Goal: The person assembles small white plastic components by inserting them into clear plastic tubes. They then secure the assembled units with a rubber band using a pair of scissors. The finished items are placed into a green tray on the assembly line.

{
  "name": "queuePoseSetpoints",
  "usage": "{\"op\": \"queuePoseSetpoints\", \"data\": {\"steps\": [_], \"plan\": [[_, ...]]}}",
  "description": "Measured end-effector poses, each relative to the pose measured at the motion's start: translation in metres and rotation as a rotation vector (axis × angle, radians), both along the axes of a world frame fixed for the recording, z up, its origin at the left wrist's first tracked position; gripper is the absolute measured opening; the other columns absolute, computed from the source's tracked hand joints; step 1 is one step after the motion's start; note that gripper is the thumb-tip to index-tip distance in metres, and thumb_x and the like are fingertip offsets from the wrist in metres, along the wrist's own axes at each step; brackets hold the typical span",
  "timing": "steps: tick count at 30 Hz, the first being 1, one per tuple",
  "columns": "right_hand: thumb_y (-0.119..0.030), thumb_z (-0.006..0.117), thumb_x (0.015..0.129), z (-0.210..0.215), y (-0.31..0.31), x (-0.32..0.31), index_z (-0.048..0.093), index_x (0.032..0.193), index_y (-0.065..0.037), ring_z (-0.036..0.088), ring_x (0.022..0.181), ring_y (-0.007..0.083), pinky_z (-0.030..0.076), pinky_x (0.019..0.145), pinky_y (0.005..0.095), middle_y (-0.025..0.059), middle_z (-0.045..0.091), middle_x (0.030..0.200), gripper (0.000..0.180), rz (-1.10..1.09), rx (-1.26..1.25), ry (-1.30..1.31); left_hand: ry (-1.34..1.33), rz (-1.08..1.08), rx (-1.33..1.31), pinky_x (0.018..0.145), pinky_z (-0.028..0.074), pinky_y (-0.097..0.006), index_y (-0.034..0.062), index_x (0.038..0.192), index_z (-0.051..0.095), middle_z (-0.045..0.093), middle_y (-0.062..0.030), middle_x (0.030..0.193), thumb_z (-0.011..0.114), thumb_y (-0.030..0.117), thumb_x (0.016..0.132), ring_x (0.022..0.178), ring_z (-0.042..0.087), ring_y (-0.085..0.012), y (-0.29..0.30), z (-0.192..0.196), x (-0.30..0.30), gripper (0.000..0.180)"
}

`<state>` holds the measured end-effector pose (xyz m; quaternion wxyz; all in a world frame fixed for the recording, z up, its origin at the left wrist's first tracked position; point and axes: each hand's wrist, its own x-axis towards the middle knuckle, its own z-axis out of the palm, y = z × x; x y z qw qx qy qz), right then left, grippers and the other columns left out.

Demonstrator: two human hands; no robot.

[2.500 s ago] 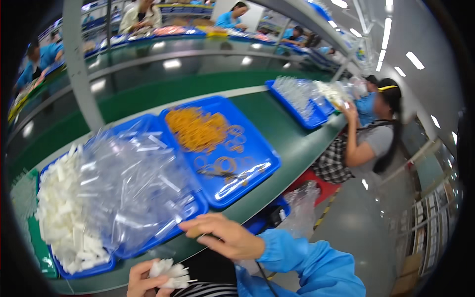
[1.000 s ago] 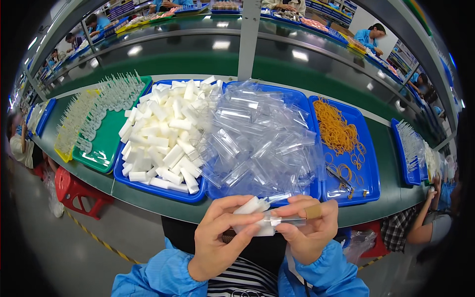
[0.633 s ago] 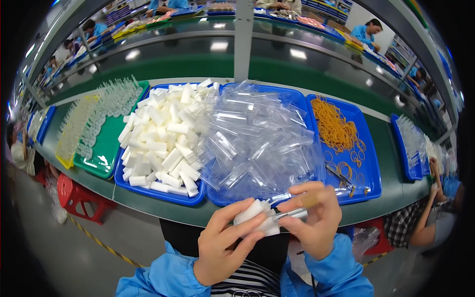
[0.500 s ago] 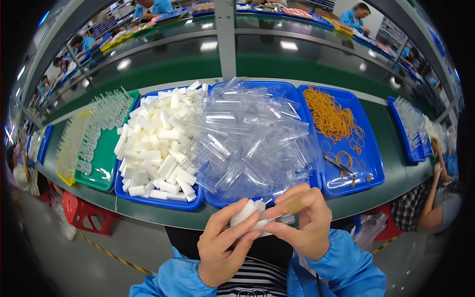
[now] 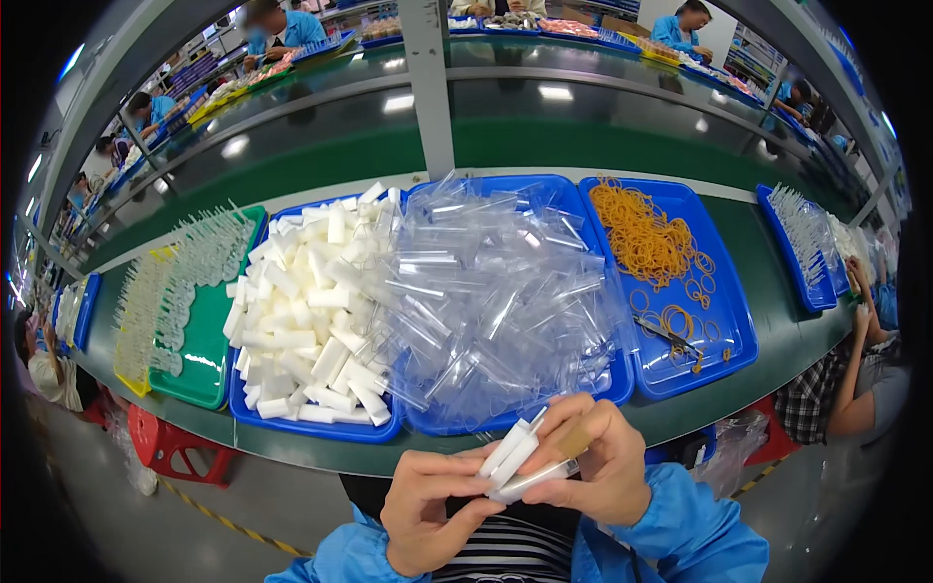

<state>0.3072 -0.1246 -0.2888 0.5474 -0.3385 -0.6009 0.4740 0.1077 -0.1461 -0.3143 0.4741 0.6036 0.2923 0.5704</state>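
Close to my body, just off the table's near edge, both hands hold a small bunch of white foam rods (image 5: 507, 459). My left hand (image 5: 428, 510) pinches their lower ends between thumb and fingers. Curled round the other side, my right hand (image 5: 604, 471) grips one lower rod (image 5: 533, 481) with a clear, shiny piece at its end. A tan band (image 5: 575, 440) wraps one right finger. Straight ahead, clear plastic sleeves (image 5: 496, 301) heap over a blue tray. To their left, more white foam pieces (image 5: 306, 321) fill another tray.
On the right, a blue tray (image 5: 685, 374) holds orange rubber bands (image 5: 641, 228) and dark scissors (image 5: 669, 335). At left, a green tray (image 5: 209, 364) carries rows of clear stemmed parts (image 5: 194, 257). A metal post (image 5: 428, 92) rises beyond the trays. Red stools (image 5: 175, 447) stand below; other people sit nearby.
My hands have moved slightly down, and the white rods have turned so more of their length shows between my fingers. The whole view has shifted a little.
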Motion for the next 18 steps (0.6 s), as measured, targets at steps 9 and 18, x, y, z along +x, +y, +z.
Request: {"op": "queuePoseSetpoints", "data": {"steps": [9, 18], "plan": [[-0.011, 0.091, 0.068, 0.005, 0.007, 0.018, 0.065, 0.094, -0.009, 0.055, 0.116, 0.0238, 0.041, 0.098, 0.0389, 0.0066, 0.072, 0.1, 0.036, 0.24, 0.015, -0.253, -0.105, -0.312, -0.326, 0.095, 0.055, -0.034, -0.0013, 0.131, 0.051, 0.046, -0.0202, 0.138, 0.07, -0.004, 0.087, 0.126, 0.053, -0.0267, 0.002, 0.002, -0.009, 0.049], [-0.012, 0.084, 0.069, -0.006, 0.009, 0.034, 0.07, 0.095, -0.008, 0.062, 0.082, 0.0193, 0.046, 0.069, 0.0344, 0.0025, 0.069, 0.095, 0.029, -0.029, 0.48, -0.794, -0.173, -0.002, -0.379, 0.099, 0.053, -0.044, -0.0028, 0.126, 0.044, 0.05, -0.0226, 0.128, 0.069, -0.006, 0.086, 0.123, 0.055, -0.032, -0.02, -0.001, -0.052, 0.048]]}}
